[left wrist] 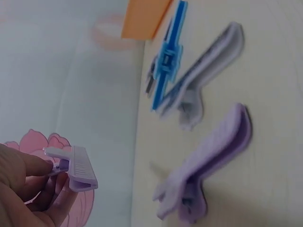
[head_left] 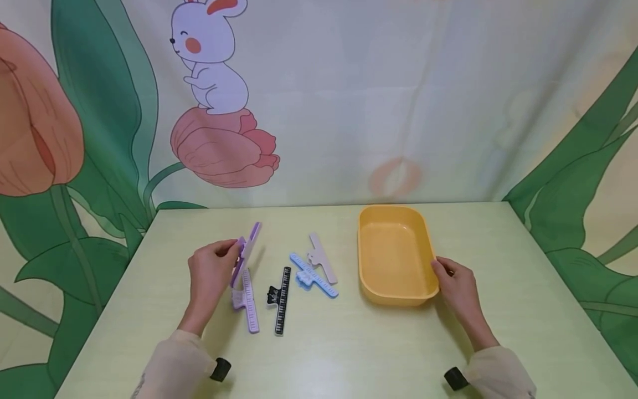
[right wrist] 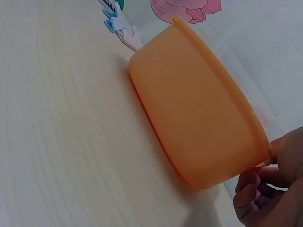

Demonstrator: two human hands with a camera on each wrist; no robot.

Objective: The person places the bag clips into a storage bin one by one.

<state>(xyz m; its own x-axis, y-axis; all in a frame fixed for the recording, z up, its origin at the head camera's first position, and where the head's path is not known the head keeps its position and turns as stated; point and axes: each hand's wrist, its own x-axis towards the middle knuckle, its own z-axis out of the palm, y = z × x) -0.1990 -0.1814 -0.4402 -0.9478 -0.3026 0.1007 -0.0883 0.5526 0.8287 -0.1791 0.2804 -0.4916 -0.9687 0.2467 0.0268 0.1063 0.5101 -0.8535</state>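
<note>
Between thumb and fingers, my left hand (head_left: 213, 272) pinches a purple ruler-shaped clip (head_left: 252, 239), raised above the table at the left. In the left wrist view this clip (left wrist: 81, 169) appears at the fingertips. Just below it on the table lies a lilac clip (head_left: 251, 310) with piano-key markings. Beside that is a black clip (head_left: 282, 305) with piano keys. A blue clip (head_left: 324, 284) and a pale grey-lilac clip (head_left: 324, 259) lie further right, close together. My right hand (head_left: 458, 285) grips the right rim of a yellow plastic basin (head_left: 394, 296), whose inside holds nothing.
The light wooden table (head_left: 349, 354) ends at a printed curtain (head_left: 339, 111) with a rabbit and tulips. Black straps' ends (head_left: 220, 369) show at the cuffs. The basin stands right of the clips.
</note>
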